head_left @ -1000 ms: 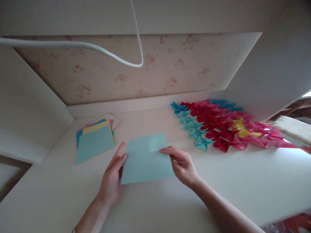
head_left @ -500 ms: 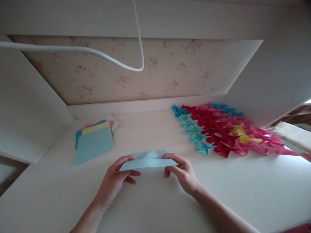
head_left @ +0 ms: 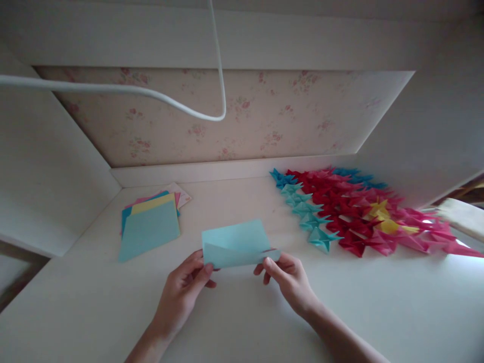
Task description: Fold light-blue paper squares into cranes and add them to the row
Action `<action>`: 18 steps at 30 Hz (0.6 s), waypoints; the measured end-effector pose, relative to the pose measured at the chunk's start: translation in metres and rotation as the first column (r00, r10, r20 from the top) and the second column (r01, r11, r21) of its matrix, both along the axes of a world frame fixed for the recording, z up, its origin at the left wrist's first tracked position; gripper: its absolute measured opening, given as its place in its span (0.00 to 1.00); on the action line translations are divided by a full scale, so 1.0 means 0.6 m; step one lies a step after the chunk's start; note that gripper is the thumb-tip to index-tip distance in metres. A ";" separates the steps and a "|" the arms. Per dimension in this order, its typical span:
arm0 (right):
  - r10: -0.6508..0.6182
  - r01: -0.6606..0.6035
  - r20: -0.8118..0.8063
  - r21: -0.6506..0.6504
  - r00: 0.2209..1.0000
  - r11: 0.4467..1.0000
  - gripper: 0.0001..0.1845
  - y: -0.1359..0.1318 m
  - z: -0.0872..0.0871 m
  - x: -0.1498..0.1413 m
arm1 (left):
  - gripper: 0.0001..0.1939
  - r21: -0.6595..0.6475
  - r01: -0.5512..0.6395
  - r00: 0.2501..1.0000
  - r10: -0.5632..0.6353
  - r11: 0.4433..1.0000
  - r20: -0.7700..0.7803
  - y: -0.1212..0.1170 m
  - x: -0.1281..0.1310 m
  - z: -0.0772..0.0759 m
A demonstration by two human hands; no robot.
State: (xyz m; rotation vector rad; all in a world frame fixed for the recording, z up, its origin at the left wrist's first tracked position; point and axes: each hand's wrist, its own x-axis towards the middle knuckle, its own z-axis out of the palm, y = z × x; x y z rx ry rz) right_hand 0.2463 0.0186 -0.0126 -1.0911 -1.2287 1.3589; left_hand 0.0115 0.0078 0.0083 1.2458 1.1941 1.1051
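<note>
A sheet of light blue origami paper [head_left: 236, 242] is held up between both hands above the white tabletop, its near edge curling upward. My left hand [head_left: 189, 277] pinches its near left corner, thumb on top and fingers underneath. At the near right corner my right hand [head_left: 285, 275] grips the same sheet, thumb over the curled edge. The undersides of the fingers are partly hidden behind the paper.
To the left lies a stack of coloured paper [head_left: 151, 229], light blue on top. Rows of folded paper cranes [head_left: 348, 212] in red, pink, teal, blue and yellow cover the right back. A white cable [head_left: 166, 101] hangs in front of the floral panel [head_left: 245, 136].
The paper has tipped so its broad face shows, where it was seen nearly edge-on. Both thumbs have come onto its near edge. The view has shifted slightly.
</note>
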 end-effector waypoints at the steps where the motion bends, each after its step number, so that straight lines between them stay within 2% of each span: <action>1: -0.019 0.019 0.022 0.020 1.000 1.000 0.24 0.000 -0.001 -0.001 | 0.13 0.024 -0.004 1.000 0.004 1.000 0.002 -0.002 0.003 0.003; 4: -0.066 0.060 0.085 0.072 0.994 0.996 0.26 0.002 -0.005 -0.003 | 0.10 0.057 -0.079 0.996 0.076 0.995 0.055 -0.009 0.013 0.007; 7: -0.035 0.021 0.137 0.099 0.990 0.995 0.26 0.001 -0.010 -0.007 | 0.20 0.032 -0.216 0.972 0.212 0.976 0.102 -0.015 0.016 0.001; 9: -0.007 -0.017 0.188 0.127 0.982 0.992 0.24 -0.001 -0.014 -0.010 | 0.23 -0.008 -0.215 0.974 0.215 0.977 0.078 -0.013 0.013 -0.007; 13: -0.041 -0.021 0.304 0.196 0.952 0.980 0.20 -0.006 -0.027 -0.013 | 0.19 -0.080 -0.014 0.997 0.008 0.997 -0.071 0.002 0.000 -0.024; 16: -0.054 0.003 0.283 0.177 0.958 0.984 0.18 -0.006 -0.038 -0.014 | 0.20 -0.157 0.097 0.984 -0.119 0.983 -0.136 0.010 -0.001 -0.026; 18: -0.062 0.022 0.249 0.162 0.967 0.987 0.17 -0.003 -0.045 -0.016 | 0.22 -0.154 0.143 0.975 -0.166 0.978 -0.145 0.009 0.003 -0.020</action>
